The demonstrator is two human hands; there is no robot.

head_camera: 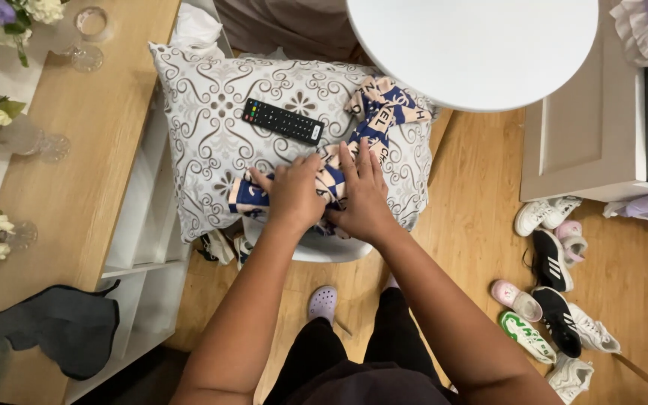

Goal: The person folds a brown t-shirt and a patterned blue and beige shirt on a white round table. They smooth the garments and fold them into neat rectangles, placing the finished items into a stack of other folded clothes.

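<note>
Left hand (292, 196) and right hand (364, 193) are pressed flat, grips open, on a blue-and-cream patterned fabric scarf (373, 120). It is spread over a grey scroll-patterned pillow (204, 127) beside a black remote control (283, 121), above wooden plank flooring (474, 225).

Blue, cream and peach patterned scarf (369, 127), crumpled and bunched, strung slantwise across a grey-and-white scroll-patterned pillow (204, 120), near end pressed flat beneath both hands, far end twisted

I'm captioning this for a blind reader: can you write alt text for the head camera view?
Seen from above, a person's left hand and right hand press flat on a blue and beige scarf lying across a patterned pillow. A black remote rests on the pillow, and shoes lie scattered on the wooden floor.
</note>
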